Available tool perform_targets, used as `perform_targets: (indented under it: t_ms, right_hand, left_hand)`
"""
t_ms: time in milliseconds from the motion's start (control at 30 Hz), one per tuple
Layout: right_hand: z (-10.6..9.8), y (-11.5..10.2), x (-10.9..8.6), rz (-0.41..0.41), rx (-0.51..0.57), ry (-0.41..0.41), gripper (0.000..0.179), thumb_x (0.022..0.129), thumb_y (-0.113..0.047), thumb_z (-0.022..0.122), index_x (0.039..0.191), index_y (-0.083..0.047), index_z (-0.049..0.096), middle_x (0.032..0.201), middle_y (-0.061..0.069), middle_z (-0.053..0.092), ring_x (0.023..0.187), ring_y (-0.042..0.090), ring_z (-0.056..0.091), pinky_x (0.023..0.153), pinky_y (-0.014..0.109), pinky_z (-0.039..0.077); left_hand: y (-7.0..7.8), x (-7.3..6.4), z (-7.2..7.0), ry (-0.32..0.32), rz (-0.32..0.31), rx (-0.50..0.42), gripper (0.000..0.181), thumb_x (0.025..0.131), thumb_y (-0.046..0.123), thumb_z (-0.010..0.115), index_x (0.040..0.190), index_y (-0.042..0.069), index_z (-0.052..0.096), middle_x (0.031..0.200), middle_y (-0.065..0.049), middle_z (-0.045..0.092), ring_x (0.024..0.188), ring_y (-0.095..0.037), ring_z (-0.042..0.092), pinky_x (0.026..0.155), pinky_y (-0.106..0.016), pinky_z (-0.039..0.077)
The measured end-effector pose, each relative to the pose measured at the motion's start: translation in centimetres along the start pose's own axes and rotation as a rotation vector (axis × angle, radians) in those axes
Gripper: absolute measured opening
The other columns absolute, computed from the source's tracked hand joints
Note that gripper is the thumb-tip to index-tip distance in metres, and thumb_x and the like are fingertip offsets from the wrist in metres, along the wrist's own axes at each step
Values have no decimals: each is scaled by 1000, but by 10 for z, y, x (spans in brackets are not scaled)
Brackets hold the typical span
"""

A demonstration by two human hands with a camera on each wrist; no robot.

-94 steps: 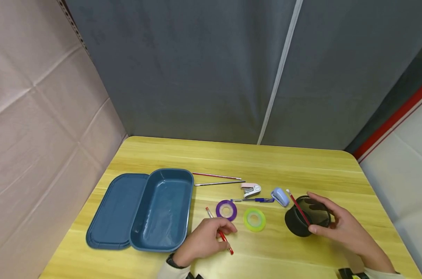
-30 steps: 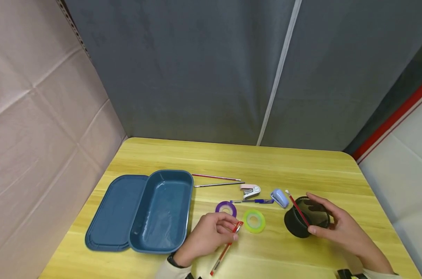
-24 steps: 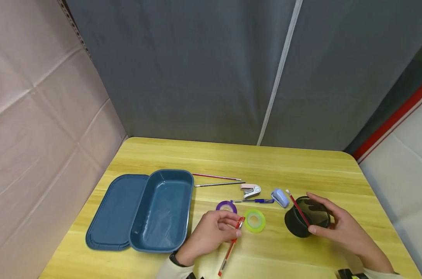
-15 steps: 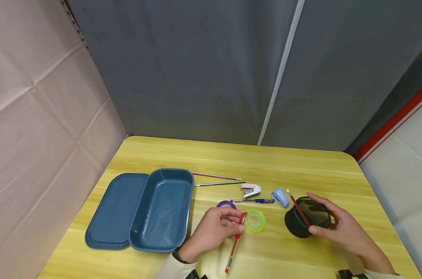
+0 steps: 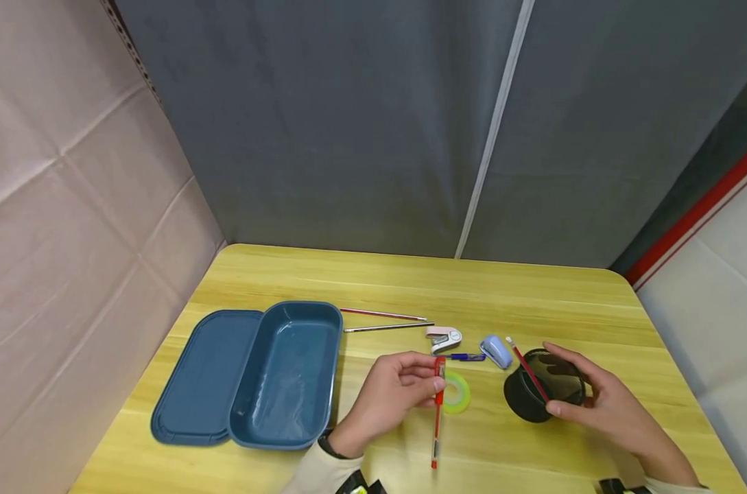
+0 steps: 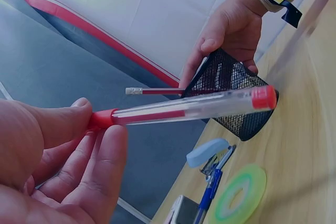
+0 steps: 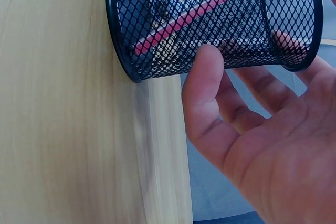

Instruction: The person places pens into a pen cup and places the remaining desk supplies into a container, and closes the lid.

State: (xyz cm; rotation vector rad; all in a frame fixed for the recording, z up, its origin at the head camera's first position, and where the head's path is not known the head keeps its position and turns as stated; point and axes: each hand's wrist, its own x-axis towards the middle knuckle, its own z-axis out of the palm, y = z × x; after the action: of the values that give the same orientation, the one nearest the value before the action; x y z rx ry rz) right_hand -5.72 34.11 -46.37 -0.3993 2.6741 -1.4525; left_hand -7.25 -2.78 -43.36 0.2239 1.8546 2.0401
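My left hand [image 5: 394,391] pinches a red gel pen [image 5: 436,436] between thumb and fingers near its red capped end. In the head view the pen hangs over the table, its other red end pointing down toward the near edge. My right hand [image 5: 610,408] grips a black mesh pen cup [image 5: 524,398] around its side and rim. Inside the cup leans a red pencil [image 5: 529,370], its white eraser end above the rim; its lower end shows through the mesh [image 7: 157,69] in the right wrist view. A green tape roll [image 5: 464,396] lies partly behind the pen.
At left stands a blue plastic box [image 5: 283,377] with its lid [image 5: 203,384] beside it. Two pencils, one red [image 5: 379,314] and one dark [image 5: 388,326], lie farther back. A pink-white stapler [image 5: 445,339], a blue pen [image 5: 468,357] and a lavender stapler [image 5: 495,351] lie in the middle.
My left hand has picked up the red pen, turned it and carried it right and away from me. It now hides the purple tape roll. The right hand and cup have stayed put.
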Motion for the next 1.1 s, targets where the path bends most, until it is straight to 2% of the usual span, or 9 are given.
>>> perform_targets:
  t_ms: [267, 600, 767, 1100]
  right_hand:
    - [0, -1, 1, -20, -10, 5, 81, 91, -2, 80, 162, -18, 43, 152, -35, 43, 125, -14, 47, 56, 30, 52]
    - [1, -1, 1, -23, 11, -4, 82, 92, -1, 79, 162, -22, 43, 153, -33, 43, 126, -14, 48, 57, 30, 55]
    - [1, -1, 1, -28, 24, -3, 81, 91, 0, 79, 162, -17, 43, 152, -32, 43, 125, -14, 48, 59, 30, 57]
    - [1, 1, -1, -14, 27, -6, 80, 93, -1, 78, 163, -15, 42, 151, -32, 43, 124, -14, 49, 59, 31, 58]
  left_hand:
    - [3, 2, 7, 19, 8, -73, 28, 95, 3, 77, 121, -7, 72, 102, -10, 76, 86, -12, 75, 74, -28, 65]
    - [6, 4, 11, 39, 35, -166, 29, 95, 1, 76, 122, -7, 69, 101, -6, 72, 86, -12, 74, 77, -28, 65]
    - [9, 6, 14, 42, 58, -229, 31, 95, 1, 76, 122, -10, 66, 100, -5, 71, 89, -12, 74, 80, -30, 65]
    - [14, 12, 21, 37, 110, -273, 34, 95, 0, 75, 127, -8, 65, 101, -1, 72, 90, -10, 74, 80, -31, 66]
